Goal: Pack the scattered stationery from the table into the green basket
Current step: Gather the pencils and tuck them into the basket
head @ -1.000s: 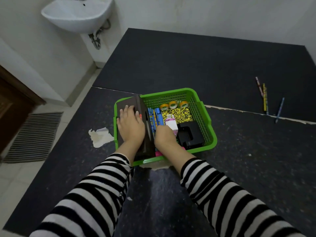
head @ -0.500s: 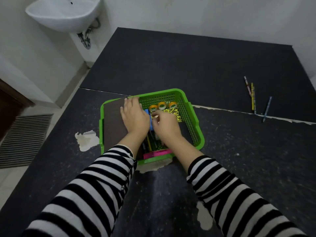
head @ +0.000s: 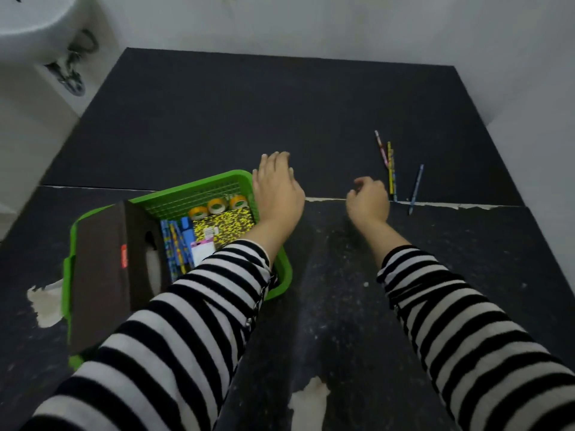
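The green basket (head: 199, 189) sits left of centre on the dark table. Inside it are a brown folder (head: 99, 269) leaning at the left, three tape rolls (head: 216, 206), a yellow-speckled notebook (head: 224, 227), blue pencils (head: 175, 247) and a white-pink card (head: 202, 251). My left hand (head: 275, 191) hovers flat over the basket's far right corner with straight fingers, holding nothing. My right hand (head: 368, 199) hangs to the right with loosely curled fingers, empty, just left of several loose pencils (head: 390, 168) and a blue pencil (head: 416, 188) lying on the table.
A seam (head: 466, 206) with peeled white patches runs across the table (head: 311, 119). A torn patch (head: 43, 303) shows left of the basket, another (head: 309, 402) near the front. A white sink (head: 28, 17) hangs on the wall at the far left.
Both hands have left the basket and moved right and away from me. The right hand now nears the loose pencils. The view has shifted right, so the basket sits further left.
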Demonstrator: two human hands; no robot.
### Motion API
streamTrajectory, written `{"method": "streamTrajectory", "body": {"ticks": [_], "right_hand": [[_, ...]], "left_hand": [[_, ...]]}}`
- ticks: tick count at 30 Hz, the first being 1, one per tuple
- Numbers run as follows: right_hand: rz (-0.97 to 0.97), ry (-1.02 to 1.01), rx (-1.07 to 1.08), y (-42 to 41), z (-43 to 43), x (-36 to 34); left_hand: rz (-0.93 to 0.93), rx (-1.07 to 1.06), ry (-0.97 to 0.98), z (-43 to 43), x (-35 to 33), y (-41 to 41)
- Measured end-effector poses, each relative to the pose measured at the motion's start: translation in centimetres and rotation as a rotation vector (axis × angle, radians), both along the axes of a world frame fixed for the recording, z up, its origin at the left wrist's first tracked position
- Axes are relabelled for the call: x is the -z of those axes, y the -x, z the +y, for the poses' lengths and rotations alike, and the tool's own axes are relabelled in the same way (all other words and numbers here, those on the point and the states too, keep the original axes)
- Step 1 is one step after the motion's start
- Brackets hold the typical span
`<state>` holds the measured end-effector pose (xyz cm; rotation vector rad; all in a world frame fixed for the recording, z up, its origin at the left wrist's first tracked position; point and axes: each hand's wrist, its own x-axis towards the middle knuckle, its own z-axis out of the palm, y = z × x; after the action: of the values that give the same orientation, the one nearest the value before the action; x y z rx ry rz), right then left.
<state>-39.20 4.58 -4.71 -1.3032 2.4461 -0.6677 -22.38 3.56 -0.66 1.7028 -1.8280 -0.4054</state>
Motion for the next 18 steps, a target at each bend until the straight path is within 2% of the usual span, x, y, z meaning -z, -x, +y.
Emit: {"method": "streamTrajectory", "body": {"ticks": [5, 8, 12, 16, 18], "right_hand": [[0.095, -0.241, 0.204, 7.0, -0.5, 2.8], [0.115, -0.338, 0.234, 9.6, -0.4, 3.9], [0.149, -0.307, 0.248, 11.9, -0.4, 4.2], [0.073, -0.259, 0.327, 12.5, 0.5, 4.2], [-0.004, -0.174, 0.356, 11.9, 1.2, 3.7]], "left_hand": [[0.013, 0.055, -0.032, -1.0, 1.2, 4.0], [-0.014, 0.079, -0.012, -1.7, 2.2, 5.1], [-0.008, 0.083, -0.027, -1.8, 3.1, 5.9], [-0.006, 0.069, -0.044, -1.1, 3.3, 5.7], [0.005, 0.058, -0.046, -0.7, 3.1, 5.1]]}}
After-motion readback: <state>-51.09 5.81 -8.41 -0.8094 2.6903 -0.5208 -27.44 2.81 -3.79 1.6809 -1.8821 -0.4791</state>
